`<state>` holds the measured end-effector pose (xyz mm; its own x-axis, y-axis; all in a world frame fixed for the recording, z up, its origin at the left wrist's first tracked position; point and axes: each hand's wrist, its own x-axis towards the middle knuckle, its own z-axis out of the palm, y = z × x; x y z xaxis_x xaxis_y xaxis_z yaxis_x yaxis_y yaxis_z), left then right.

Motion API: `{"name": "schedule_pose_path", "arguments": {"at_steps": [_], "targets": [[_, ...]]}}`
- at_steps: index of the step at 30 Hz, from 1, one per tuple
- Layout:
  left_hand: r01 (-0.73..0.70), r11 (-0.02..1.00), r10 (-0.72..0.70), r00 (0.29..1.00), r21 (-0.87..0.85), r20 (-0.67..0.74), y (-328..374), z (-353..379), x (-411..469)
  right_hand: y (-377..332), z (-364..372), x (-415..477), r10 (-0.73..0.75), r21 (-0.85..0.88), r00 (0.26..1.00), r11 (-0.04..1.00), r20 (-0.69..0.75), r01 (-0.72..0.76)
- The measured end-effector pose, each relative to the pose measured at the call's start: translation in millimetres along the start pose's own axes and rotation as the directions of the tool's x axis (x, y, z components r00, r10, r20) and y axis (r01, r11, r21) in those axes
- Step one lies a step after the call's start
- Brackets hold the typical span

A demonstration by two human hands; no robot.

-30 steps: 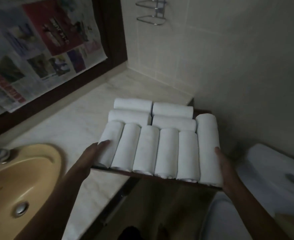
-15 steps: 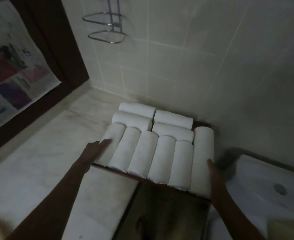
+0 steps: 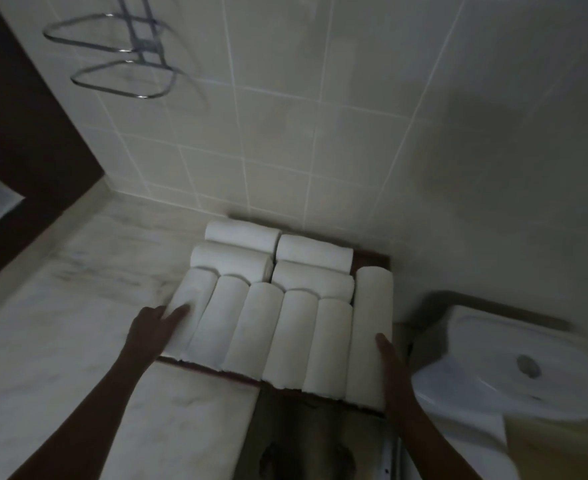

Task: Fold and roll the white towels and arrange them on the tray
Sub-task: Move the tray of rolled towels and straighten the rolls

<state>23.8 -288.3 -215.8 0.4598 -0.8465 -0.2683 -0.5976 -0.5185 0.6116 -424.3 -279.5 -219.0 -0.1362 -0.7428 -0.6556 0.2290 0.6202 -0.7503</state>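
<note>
The room was a dim bathroom with a pale tiled wall [image 3: 285, 133] behind a marbled surface [image 3: 60, 323]. The left hand [image 3: 154, 329] lay open, its straight fingers resting on top of the leftmost roll [image 3: 188, 306] at the tray's near-left corner. The right hand [image 3: 387, 358] was also flat, with straight fingers pressed along the outer side of the rightmost roll [image 3: 372, 306]; whether anything hooked under the tray was hidden. Between the two hands sat the dark tray [image 3: 370, 259], packed with white towels [image 3: 285, 323]. Six rolls ran lengthwise away from the hands, and four lay crosswise beyond them, toward the wall. All the towels looked rolled and arranged, so the task seemed nearly done. The tray's side by the right hand appeared to overhang the edge of the surface, with a toilet cistern [image 3: 510, 358] just outside that hand. The tray lay directly ahead of both hands, equally near each. Seating it would likely call for an even push forward and toward the left hand. Far beyond the left hand, a wire rack [image 3: 123, 77] hung on the wall.
</note>
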Motion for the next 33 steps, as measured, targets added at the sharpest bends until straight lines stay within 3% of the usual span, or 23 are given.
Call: {"name": "schedule_pose_path", "arguments": {"at_steps": [2, 4, 7, 10, 15, 17, 20, 24, 26, 29, 33], "targets": [[0.086, 0.995, -0.087, 0.996, -0.048, -0.020, 3, 5, -6, 4, 1, 4, 0.009, -0.012, 1.000, 1.000, -0.007, -0.009], [0.066, 0.997, -0.070, 0.994, -0.042, -0.086, 6, 8, -12, 4, 3, 2, 0.050, -0.030, 0.997, 0.998, -0.064, -0.052], [0.107, 0.990, -0.121, 0.977, -0.088, -0.177, 11, 12, -26, 6, -6, 10, 0.077, -0.074, 0.996, 0.994, -0.038, -0.080], [0.080, 0.997, -0.077, 0.931, -0.006, -0.358, 12, 22, -45, -11, -12, 13, -0.039, -0.242, 0.999, 0.970, -0.016, 0.034], [0.001, 0.987, -0.075, 0.883, -0.159, -0.463, 13, 41, -91, -41, -8, 26, -0.109, -0.420, 0.992, 0.898, 0.070, 0.128], [0.044, 0.942, -0.189, 0.889, -0.333, -0.417, 15, 48, -107, -42, -3, 32, -0.141, -0.490, 0.987, 0.857, 0.075, 0.159], [0.199, 0.776, -0.403, 0.886, -0.598, -0.228, 20, 62, -125, -43, 8, 36, -0.177, -0.573, 0.976, 0.790, 0.126, 0.218], [0.309, 0.525, -0.481, 0.876, -0.793, 0.023, 25, 78, -134, -44, 39, 31, -0.190, -0.645, 0.954, 0.705, 0.231, 0.296], [0.332, 0.445, -0.504, 0.860, -0.832, 0.074, 31, 78, -135, -42, 59, 28, -0.173, -0.651, 0.941, 0.685, 0.290, 0.326], [0.346, 0.387, -0.522, 0.846, -0.855, 0.106, 33, 73, -132, -39, 94, 27, -0.146, -0.646, 0.932, 0.685, 0.333, 0.338], [0.376, 0.390, -0.506, 0.850, -0.841, 0.145, 36, 62, -133, -40, 139, 30, -0.083, -0.767, 0.921, 0.528, 0.379, 0.364]]}}
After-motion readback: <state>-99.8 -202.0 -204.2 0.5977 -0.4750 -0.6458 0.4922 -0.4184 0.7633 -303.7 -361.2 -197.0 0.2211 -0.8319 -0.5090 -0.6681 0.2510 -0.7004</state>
